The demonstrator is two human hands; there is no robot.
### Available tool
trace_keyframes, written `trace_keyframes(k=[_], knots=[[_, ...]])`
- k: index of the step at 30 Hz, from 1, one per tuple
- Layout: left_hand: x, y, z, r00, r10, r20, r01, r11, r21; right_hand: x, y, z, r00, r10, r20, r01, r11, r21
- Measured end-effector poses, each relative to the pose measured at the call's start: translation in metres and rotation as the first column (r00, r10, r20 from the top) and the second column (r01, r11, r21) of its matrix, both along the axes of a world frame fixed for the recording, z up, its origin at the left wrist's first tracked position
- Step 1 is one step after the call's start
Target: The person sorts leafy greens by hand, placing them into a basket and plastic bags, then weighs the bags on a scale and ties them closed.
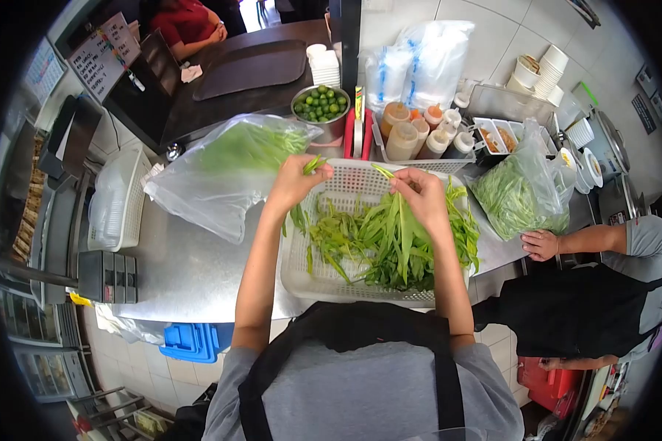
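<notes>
Over the white basket on the steel table, both hands work 1 stalk of greens. Left hand pinches a stem piece; right hand pinches a leafy stalk's top. Snapping cleanly calls for short, firm pinches. Long, limp leaves heap inside the basket. Beyond sit a bagged bunch and limes.

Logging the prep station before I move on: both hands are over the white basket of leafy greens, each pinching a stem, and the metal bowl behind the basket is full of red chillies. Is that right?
Not quite. The head view shows the metal bowl holds small green limes, not red chillies. The rest stands: the left hand and right hand are over the white basket of leafy greens, each pinching a stem.
</notes>
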State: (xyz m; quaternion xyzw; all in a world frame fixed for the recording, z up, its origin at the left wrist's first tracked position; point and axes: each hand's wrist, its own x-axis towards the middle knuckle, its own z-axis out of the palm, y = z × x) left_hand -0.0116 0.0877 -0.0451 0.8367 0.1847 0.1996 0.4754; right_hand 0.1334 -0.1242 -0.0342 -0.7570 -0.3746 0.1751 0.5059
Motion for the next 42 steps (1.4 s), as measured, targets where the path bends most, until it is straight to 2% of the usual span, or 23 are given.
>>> trace_keyframes(k=[1,3,4,6,7,8,11,12,16,19,23,24,30,31,32,33,34,35,36,37,38,40,42], knots=[[0.0,-0.003,0.003,1.0,0.019,-0.016,-0.019,1.0,0.005,-0.005,0.001,-0.005,0.945,-0.088,0.316,0.095,0.995,-0.008],[0.002,-0.007,0.009,0.998,0.057,-0.041,-0.056,0.998,0.023,-0.02,0.011,-0.015,0.532,-0.206,0.822,0.259,0.963,0.073],[0.002,-0.008,0.009,0.998,0.07,-0.008,-0.069,0.996,0.063,-0.03,0.015,-0.021,0.561,-0.18,0.808,0.237,0.97,0.051],[0.003,-0.01,0.01,0.994,0.089,0.066,-0.098,0.985,0.143,-0.041,0.021,-0.054,0.687,0.127,0.716,-0.019,0.987,-0.156],[0.002,-0.011,0.013,0.996,0.069,0.063,-0.077,0.989,0.129,-0.053,0.026,-0.062,0.811,0.351,0.469,-0.191,0.915,-0.355],[0.0,-0.013,0.017,0.997,0.049,0.06,-0.055,0.992,0.116,-0.062,0.027,-0.066,0.819,0.512,0.259,-0.268,0.741,-0.616],[-0.009,-0.018,0.029,0.998,-0.006,0.064,-0.002,0.993,0.122,-0.07,0.022,-0.127,0.526,0.449,0.722,0.045,0.833,-0.551],[-0.013,-0.02,0.031,0.998,-0.022,0.067,0.013,0.991,0.131,-0.065,0.023,-0.133,0.536,0.394,0.747,0.06,0.864,-0.499],[-0.026,-0.031,0.031,0.993,-0.117,0.019,0.115,0.99,0.083,-0.041,0.022,-0.131,0.744,0.496,0.449,-0.091,0.74,-0.667],[-0.029,-0.041,0.008,0.961,-0.276,-0.023,0.277,0.955,0.103,-0.02,0.02,-0.119,0.897,0.409,0.166,-0.298,0.84,-0.453],[-0.025,-0.06,-0.023,0.907,-0.412,-0.092,0.422,0.874,0.241,0.004,0.022,-0.116,0.872,0.363,-0.33,-0.417,0.903,-0.109],[-0.026,-0.066,-0.026,0.895,-0.432,-0.107,0.445,0.858,0.257,0.002,0.021,-0.092,0.821,0.329,-0.466,-0.427,0.896,-0.119],[-0.033,-0.085,-0.031,0.917,-0.385,-0.101,0.392,0.828,0.401,-0.017,0.007,-0.072,0.7,0.34,-0.628,-0.348,0.93,0.116],[-0.035,-0.085,-0.028,0.929,-0.37,0.025,0.342,0.88,0.33,-0.022,0.005,-0.069,0.681,0.35,-0.643,-0.348,0.927,0.137],[-0.042,-0.087,-0.025,0.924,-0.356,0.14,0.317,0.917,0.242,-0.023,0.004,-0.07,0.698,0.397,-0.596,-0.392,0.908,0.146],[-0.053,-0.09,-0.016,0.95,-0.278,0.143,0.242,0.944,0.223,-0.037,0.003,-0.06,0.882,0.3,-0.363,-0.296,0.953,0.067],[-0.06,-0.089,-0.003,0.964,-0.217,0.156,0.182,0.96,0.212,-0.053,0.005,-0.03,0.927,-0.014,0.374,-0.025,0.995,0.1],[-0.066,-0.088,0.003,0.968,-0.163,0.19,0.129,0.975,0.182,-0.064,0.004,0.006,0.773,-0.216,0.596,0.245,0.969,0.034],[-0.075,-0.09,0.013,0.976,-0.098,0.195,0.06,0.98,0.192,-0.067,0.004,0.017,0.636,-0.261,0.726,0.387,0.922,-0.007],[-0.082,-0.088,0.017,0.977,-0.065,0.203,0.03,0.985,0.17,-0.07,-0.001,0.015,0.571,-0.152,0.807,0.389,0.915,-0.103],[-0.085,-0.084,0.015,0.972,-0.062,0.228,0.014,0.979,0.204,-0.078,-0.009,0.016,0.8,0.053,0.597,0.189,0.923,-0.336],[-0.101,-0.077,0.007,0.971,-0.056,0.233,0.008,0.979,0.201,-0.106,-0.029,0.035,0.927,0.303,0.221,-0.11,0.784,-0.611],[-0.103,-0.072,0.003,0.969,-0.041,0.245,0.008,0.991,0.135,-0.141,-0.036,0.032,0.84,-0.135,0.526,0.186,0.981,-0.046]])
